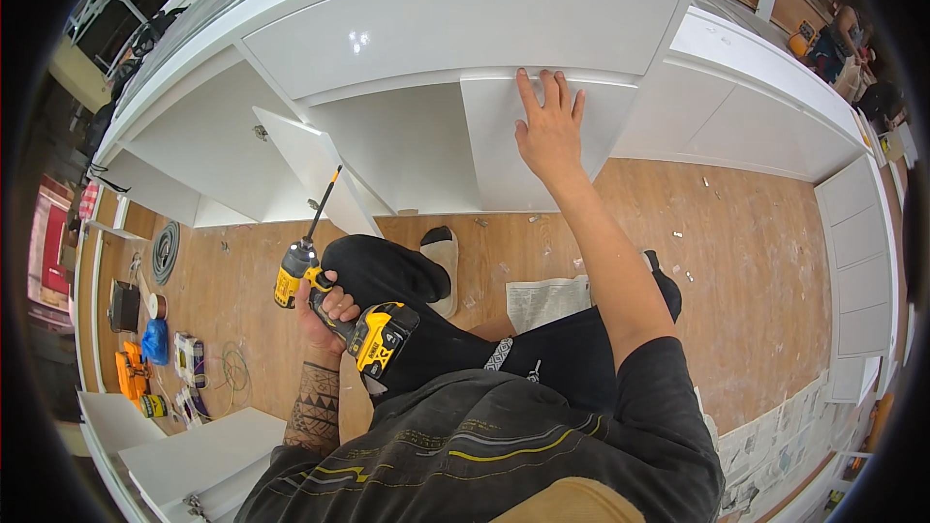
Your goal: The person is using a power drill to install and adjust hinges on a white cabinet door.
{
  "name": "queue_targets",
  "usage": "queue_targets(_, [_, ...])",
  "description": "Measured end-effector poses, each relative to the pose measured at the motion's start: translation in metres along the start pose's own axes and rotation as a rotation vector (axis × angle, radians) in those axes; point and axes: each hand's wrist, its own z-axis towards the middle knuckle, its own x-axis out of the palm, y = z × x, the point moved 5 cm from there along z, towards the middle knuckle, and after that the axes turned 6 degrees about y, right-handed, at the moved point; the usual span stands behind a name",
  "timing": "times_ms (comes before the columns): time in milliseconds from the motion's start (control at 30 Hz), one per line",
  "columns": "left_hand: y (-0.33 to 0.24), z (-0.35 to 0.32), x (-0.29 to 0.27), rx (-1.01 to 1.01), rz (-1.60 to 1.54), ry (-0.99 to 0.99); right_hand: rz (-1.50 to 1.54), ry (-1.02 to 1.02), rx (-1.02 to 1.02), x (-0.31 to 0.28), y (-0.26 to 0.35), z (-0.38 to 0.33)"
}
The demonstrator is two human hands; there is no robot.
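My left hand (335,302) is wrapped round the handle of a yellow and black cordless impact driver (382,341). A long screwdriver bit with an orange band points up and away from its nose, near a white cabinet door (300,160) that stands ajar with metal hinges on it. My right hand (552,131) lies with fingers spread on another white cabinet door (494,150), its fingertips at the top edge, just under a wide white drawer front (465,29). Left of this door, the cabinet's inside (397,145) shows.
White cabinets (736,116) run on to the right. Newspaper (547,305) and small scraps lie on the wood-look floor (736,261). At left are a coiled grey hose (166,252), a blue bag (155,341) and orange tools (131,370). Another person (845,34) is at far right.
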Motion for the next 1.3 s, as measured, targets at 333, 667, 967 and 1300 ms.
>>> queue_targets(333, [0.002,0.002,0.000,0.003,0.012,-0.008,0.037,-0.032,0.021,-0.002,0.005,0.004])
queue_targets(667, [0.002,0.004,0.006,-0.003,0.021,0.007,0.028,-0.029,0.050,-0.003,0.008,0.006])
queue_targets(967, [0.008,0.021,0.037,-0.116,0.203,-0.220,0.144,0.007,0.045,-0.036,0.006,-0.013])
queue_targets(1300, [0.060,0.161,0.096,-0.567,0.505,-0.106,0.298,0.014,0.004,-0.085,-0.032,-0.083])
